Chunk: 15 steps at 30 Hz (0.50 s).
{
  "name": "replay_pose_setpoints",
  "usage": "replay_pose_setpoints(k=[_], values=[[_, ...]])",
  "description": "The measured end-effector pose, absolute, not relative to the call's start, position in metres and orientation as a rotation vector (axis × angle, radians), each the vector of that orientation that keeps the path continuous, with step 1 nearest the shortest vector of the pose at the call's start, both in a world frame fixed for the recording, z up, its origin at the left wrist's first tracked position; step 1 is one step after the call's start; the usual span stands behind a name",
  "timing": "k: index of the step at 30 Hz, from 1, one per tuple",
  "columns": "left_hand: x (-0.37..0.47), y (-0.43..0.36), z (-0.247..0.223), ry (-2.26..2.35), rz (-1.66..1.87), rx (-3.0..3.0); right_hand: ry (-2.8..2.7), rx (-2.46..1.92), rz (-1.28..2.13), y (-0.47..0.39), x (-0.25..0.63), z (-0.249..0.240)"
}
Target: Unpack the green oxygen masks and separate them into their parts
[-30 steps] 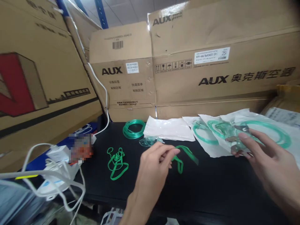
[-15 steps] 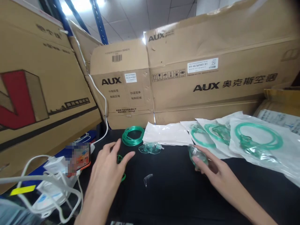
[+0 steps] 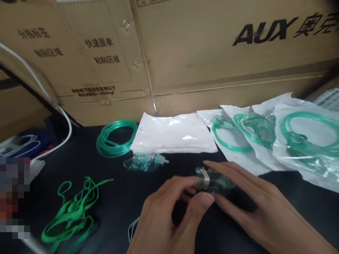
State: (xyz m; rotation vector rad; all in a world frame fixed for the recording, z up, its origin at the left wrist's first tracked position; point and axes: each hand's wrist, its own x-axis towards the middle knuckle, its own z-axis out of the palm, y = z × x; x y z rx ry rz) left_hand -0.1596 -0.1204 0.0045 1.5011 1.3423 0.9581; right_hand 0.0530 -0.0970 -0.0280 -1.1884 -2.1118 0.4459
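Note:
A clear greenish oxygen mask (image 3: pixel 224 184) with a pale metal strip (image 3: pixel 205 177) sits between my hands above the black table. My right hand (image 3: pixel 261 203) is closed around its right side. The thumb and forefinger of my left hand (image 3: pixel 169 213) pinch its left end, by the strip. Behind the hands lies a second clear piece, a nebulizer-like mask part (image 3: pixel 145 162), on the table. Beside my left wrist is a thin, pale bent piece (image 3: pixel 132 227), partly hidden. Green elastic straps (image 3: pixel 75 217) lie loosely heaped to the left.
A coil of green tubing (image 3: pixel 103 139) lies at the back left, next to a stack of white pouches (image 3: pixel 174 134). Several packed masks with tubing (image 3: pixel 238 146) overlap at the right. Cardboard boxes (image 3: pixel 185 63) wall off the back. A white cable (image 3: pixel 67 121) hangs at the left.
My left hand has moved right from beside the green straps and taken hold of the mask. My right hand still holds it, now turned. The view has tipped down and closer.

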Motion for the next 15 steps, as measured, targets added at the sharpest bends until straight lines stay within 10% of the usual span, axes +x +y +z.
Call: replay_pose_setpoints(k=[15], values=[[-0.171,-0.095,-0.008,1.050,1.016,1.298,-1.717,-1.041,0.907,-0.088,0.039,-0.014]])
